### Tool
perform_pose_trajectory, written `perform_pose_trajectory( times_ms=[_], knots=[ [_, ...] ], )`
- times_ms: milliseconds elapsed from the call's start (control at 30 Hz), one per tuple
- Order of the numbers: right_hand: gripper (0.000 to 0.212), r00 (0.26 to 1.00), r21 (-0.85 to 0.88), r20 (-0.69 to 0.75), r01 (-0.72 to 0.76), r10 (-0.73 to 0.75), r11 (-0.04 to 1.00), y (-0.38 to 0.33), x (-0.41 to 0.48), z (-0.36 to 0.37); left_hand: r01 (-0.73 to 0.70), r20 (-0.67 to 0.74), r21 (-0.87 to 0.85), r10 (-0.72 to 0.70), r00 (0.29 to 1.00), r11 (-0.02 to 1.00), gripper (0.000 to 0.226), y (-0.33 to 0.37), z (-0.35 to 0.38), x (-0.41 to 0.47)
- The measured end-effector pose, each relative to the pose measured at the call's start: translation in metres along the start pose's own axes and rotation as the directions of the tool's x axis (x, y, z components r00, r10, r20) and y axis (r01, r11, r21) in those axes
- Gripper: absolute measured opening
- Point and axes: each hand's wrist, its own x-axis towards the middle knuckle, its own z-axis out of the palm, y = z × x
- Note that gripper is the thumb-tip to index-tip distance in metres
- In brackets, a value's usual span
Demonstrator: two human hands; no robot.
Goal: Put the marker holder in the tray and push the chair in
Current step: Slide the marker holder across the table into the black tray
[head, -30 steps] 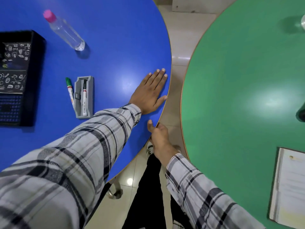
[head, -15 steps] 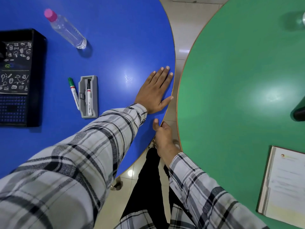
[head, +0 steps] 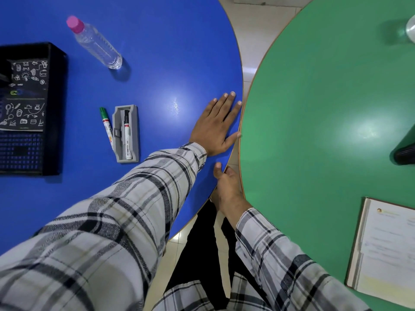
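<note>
- Grey plastic marker holder (head: 125,134) lies on blue round bench (head: 157,52), beside black mesh tray (head: 54,108), untouched
- Left hand (head: 216,126) flat, fingers spread, empty
- Right hand (head: 226,187) clasps bench edge
- Advice: grasp holder level, retaining its marker

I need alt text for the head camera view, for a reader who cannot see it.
Left hand lies flat on a blue table; right hand grips its edge. A grey marker holder and green marker lie beside a black tray.

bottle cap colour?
Pink, on the clear bottle lying on the blue table; head view, the only one.
</note>
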Motion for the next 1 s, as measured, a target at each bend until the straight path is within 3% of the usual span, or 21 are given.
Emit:
perform_pose_trajectory(
  times_ms=[233, 333, 367, 500, 600, 667, 700, 767, 933, 1000],
  knots=[
    [0.061, 0.977, -0.285, -0.179, 0.062, -0.117, 0.957, -0.01, -0.002, 0.005, 0.0, 0.096, -0.018, 0.001, 0.995, 1.0, 0.082, 0.0, -0.007, -0.002],
    [0.064, 0.879, -0.57, -0.301, 0.146, -0.371, 0.809, -0.041, -0.043, 0.027, 0.035, 0.127, -0.02, -0.032, 0.991, 0.999, 0.08, -0.006, -0.02, -0.019],
    [0.068, 0.849, -0.618, -0.282, 0.195, -0.446, 0.762, -0.049, -0.058, 0.041, 0.088, 0.116, -0.03, -0.084, 0.99, 0.996, 0.078, -0.013, -0.028, -0.03],
    [0.043, 0.785, -0.636, -0.008, 0.474, -0.619, 0.609, -0.063, -0.089, 0.101, 0.386, -0.006, -0.081, -0.388, 0.922, 0.919, 0.069, -0.062, -0.057, -0.089],
    [0.035, 0.652, -0.699, 0.293, 0.645, -0.699, 0.309, -0.065, -0.091, 0.151, 0.584, -0.11, -0.072, -0.589, 0.801, 0.808, 0.05, -0.12, -0.061, -0.159],
    [0.035, 0.507, -0.688, 0.462, 0.722, -0.728, 0.066, -0.066, -0.089, 0.185, 0.713, -0.034, -0.124, -0.721, 0.692, 0.69, 0.049, -0.148, -0.05, -0.209],
    [0.039, 0.438, -0.683, 0.53, 0.728, -0.726, -0.059, -0.064, -0.087, 0.207, 0.759, 0.013, -0.139, -0.765, 0.644, 0.636, 0.051, -0.159, -0.042, -0.232],
    [0.037, 0.377, -0.706, 0.576, 0.677, -0.725, -0.209, -0.064, -0.077, 0.244, 0.775, 0.105, -0.181, -0.772, 0.627, 0.605, 0.056, -0.173, -0.025, -0.261],
    [0.039, 0.462, -0.844, 0.523, 0.394, -0.716, -0.363, -0.059, -0.036, 0.298, 0.721, 0.191, -0.224, -0.695, 0.693, 0.656, 0.071, -0.18, 0.009, -0.277],
    [0.038, 0.437, -0.851, 0.522, 0.328, -0.732, -0.411, -0.06, -0.024, 0.308, 0.723, 0.163, -0.253, -0.708, 0.687, 0.642, 0.076, -0.177, 0.017, -0.278]
  ],
)
